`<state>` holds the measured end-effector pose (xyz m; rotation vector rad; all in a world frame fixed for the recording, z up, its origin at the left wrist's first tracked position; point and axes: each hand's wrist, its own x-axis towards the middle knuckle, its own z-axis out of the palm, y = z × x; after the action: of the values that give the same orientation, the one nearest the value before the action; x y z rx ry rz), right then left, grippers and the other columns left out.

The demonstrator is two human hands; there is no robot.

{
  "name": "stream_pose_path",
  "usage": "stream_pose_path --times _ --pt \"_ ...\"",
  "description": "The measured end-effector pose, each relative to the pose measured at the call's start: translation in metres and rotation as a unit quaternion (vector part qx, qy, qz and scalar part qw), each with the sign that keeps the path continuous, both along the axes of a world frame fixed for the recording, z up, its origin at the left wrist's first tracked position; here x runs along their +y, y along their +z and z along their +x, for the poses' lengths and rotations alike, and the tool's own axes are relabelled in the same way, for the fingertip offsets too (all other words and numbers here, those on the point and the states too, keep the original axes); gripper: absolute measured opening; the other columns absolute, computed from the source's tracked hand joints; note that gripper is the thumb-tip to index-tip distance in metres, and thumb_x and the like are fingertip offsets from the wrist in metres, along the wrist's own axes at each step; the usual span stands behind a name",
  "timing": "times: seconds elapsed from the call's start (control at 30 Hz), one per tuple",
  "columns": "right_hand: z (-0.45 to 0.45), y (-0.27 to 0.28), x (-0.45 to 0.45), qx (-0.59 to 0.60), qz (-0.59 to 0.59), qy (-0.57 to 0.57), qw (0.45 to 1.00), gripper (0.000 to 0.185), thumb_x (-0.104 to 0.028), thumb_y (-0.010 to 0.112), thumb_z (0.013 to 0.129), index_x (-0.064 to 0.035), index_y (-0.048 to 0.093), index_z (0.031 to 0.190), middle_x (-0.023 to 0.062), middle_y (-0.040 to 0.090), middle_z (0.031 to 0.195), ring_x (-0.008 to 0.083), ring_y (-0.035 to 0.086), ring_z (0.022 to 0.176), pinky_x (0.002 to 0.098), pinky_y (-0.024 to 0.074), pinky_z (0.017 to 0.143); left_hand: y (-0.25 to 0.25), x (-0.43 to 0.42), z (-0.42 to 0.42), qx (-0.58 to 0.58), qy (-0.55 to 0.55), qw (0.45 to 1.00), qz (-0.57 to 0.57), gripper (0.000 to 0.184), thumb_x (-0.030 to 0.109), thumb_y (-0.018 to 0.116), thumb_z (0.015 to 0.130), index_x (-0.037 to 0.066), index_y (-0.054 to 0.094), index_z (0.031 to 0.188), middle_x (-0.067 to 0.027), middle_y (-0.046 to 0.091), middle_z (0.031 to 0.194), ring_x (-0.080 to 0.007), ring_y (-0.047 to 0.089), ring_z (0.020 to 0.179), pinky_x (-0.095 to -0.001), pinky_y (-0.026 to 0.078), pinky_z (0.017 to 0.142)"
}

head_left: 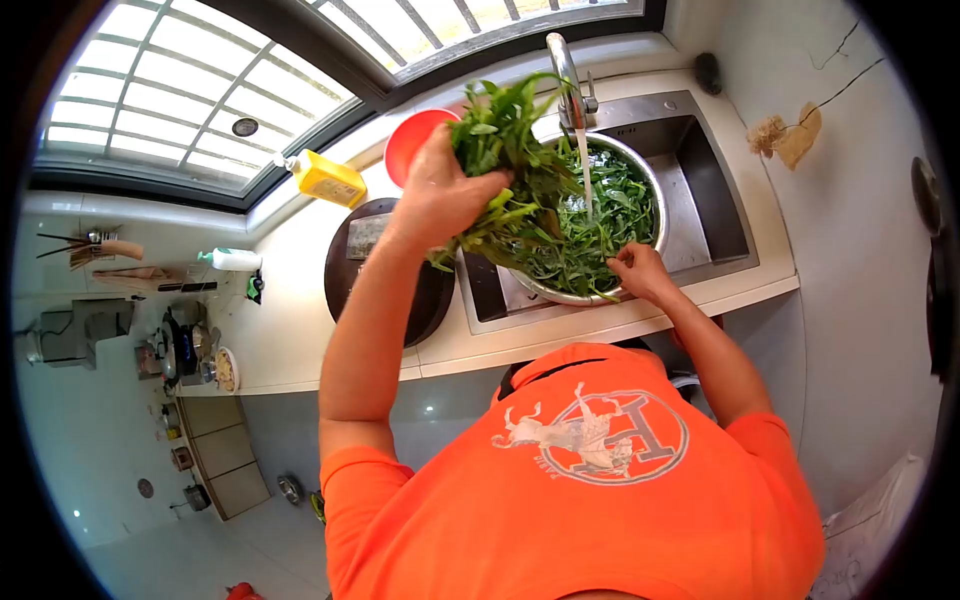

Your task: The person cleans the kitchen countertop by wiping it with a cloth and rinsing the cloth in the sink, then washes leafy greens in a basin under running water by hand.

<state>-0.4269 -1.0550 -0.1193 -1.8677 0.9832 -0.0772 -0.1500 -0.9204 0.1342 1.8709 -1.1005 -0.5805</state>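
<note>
My left hand [440, 195] is closed around a large bunch of leafy greens [510, 140], raised above the left side of the basin. Some of its leaves droop toward the greens below. A round metal basin [660, 205] sits in the sink, full of wet loose leaves [610, 215]. Water [584, 175] runs into it from the tap [563, 75]. At the basin's near right rim, my right hand [642, 272] has its fingertips pinched together beside the leaves. Whatever is between those fingertips is too small to make out.
Around the basin is a steel sink [700, 150]. To its left lie a dark round board [350, 275] and a red bowl [405, 145]. A yellow bottle [332, 180] stands by the window, and a white pump bottle [232, 259] is farther left on the counter [290, 330].
</note>
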Motion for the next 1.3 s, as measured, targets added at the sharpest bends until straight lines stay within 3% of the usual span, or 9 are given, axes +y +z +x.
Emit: stream_pose_path --times 0.27,0.43,0.5,0.6,0.7,0.8,0.87,1.03,1.3 --pt "0.002 -0.009 -0.001 -0.001 0.022 -0.013 1.0 0.037 -0.031 0.074 0.087 0.0052 0.071 0.094 0.0207 0.072 0.088 0.0319 0.071 0.083 0.041 0.0553 0.077 0.094 0.013 0.053 0.063 0.087 0.994 -0.012 0.041 0.004 0.08 0.08 -0.001 0.064 0.117 -0.0104 0.074 0.106 -0.0167 0.07 0.092 -0.0303 0.057 0.083" --pt "0.002 -0.017 0.003 -0.008 0.007 -0.011 1.0 0.034 -0.027 0.073 0.089 0.0056 0.069 0.096 0.0195 0.072 0.087 0.0283 0.071 0.075 0.0379 0.0558 0.069 0.106 0.009 0.118 -0.085 0.153 0.983 0.053 0.038 0.011 0.077 0.084 -0.004 0.065 0.117 -0.0124 0.073 0.099 -0.0192 0.072 0.081 -0.0317 0.061 0.072" --pt "0.001 -0.02 0.002 -0.012 -0.005 0.001 1.0 0.032 -0.023 0.071 0.092 0.0072 0.066 0.102 0.0165 0.071 0.084 0.0211 0.07 0.06 0.0317 0.0568 0.053 0.093 0.006 0.143 -0.101 0.186 0.976 0.043 0.04 0.015 0.077 0.083 -0.004 0.065 0.116 -0.0128 0.072 0.099 -0.0193 0.072 0.081 -0.0319 0.061 0.072" --pt "0.001 -0.018 0.003 -0.013 -0.009 -0.001 1.0 0.031 -0.022 0.071 0.093 0.0068 0.066 0.102 0.016 0.071 0.084 0.0205 0.07 0.06 0.0322 0.0566 0.054 0.068 0.008 0.165 -0.139 0.202 0.969 0.031 0.043 0.017 0.079 0.082 -0.006 0.064 0.116 -0.0144 0.072 0.1 -0.0201 0.071 0.083 -0.033 0.06 0.071" --pt "0.002 -0.007 0.004 0.008 0.022 -0.039 0.999 0.031 -0.027 0.073 0.088 0.0036 0.071 0.093 0.0195 0.073 0.086 0.0308 0.072 0.081 0.0401 0.0555 0.075 0.023 0.009 0.192 -0.183 0.206 0.961 -0.005 0.046 0.021 0.08 0.08 -0.008 0.063 0.111 -0.019 0.071 0.098 -0.0271 0.071 0.087 -0.0369 0.057 0.077" --pt "0.001 -0.007 0.006 0.003 0.017 -0.047 0.999 0.03 -0.027 0.073 0.088 0.0032 0.071 0.093 0.0191 0.073 0.085 0.0308 0.072 0.08 0.0401 0.0557 0.075 -0.031 0.014 0.223 -0.323 0.149 0.934 0.039 0.049 0.026 0.082 0.077 -0.007 0.062 0.108 -0.024 0.071 0.098 -0.0385 0.07 0.094 -0.044 0.053 0.088" --pt "0.002 -0.006 0.005 0.01 0.013 -0.043 0.999 0.03 -0.026 0.073 0.088 0.003 0.071 0.094 0.0188 0.073 0.085 0.0311 0.072 0.08 0.04 0.0558 0.075 -0.052 0.007 0.219 -0.231 0.18 0.956 0.0 0.052 0.028 0.082 0.075 -0.007 0.062 0.107 -0.0262 0.07 0.102 -0.0399 0.069 0.097 -0.0449 0.053 0.089" --pt "0.003 -0.007 0.01 0.026 -0.019 -0.055 0.998 0.032 -0.027 0.073 0.088 0.0029 0.07 0.098 0.0185 0.073 0.084 0.0329 0.072 0.08 0.041 0.0558 0.074 -0.116 -0.011 0.218 -0.254 0.257 0.926 0.108 0.067 0.037 0.079 0.074 -0.007 0.052 0.116 -0.0309 0.066 0.108 -0.0461 0.064 0.105 -0.05 0.05 0.095" --pt "0.003 0.001 0.011 0.031 -0.075 -0.073 0.994 0.031 -0.028 0.073 0.087 0.0019 0.069 0.097 0.0185 0.073 0.083 0.0337 0.072 0.081 0.0422 0.0555 0.074 -0.215 -0.023 0.213 -0.273 0.139 0.912 0.273 0.072 0.028 0.083 0.077 -0.007 0.046 0.128 -0.0315 0.05 0.131 -0.0488 0.05 0.124 -0.0505 0.044 0.107"
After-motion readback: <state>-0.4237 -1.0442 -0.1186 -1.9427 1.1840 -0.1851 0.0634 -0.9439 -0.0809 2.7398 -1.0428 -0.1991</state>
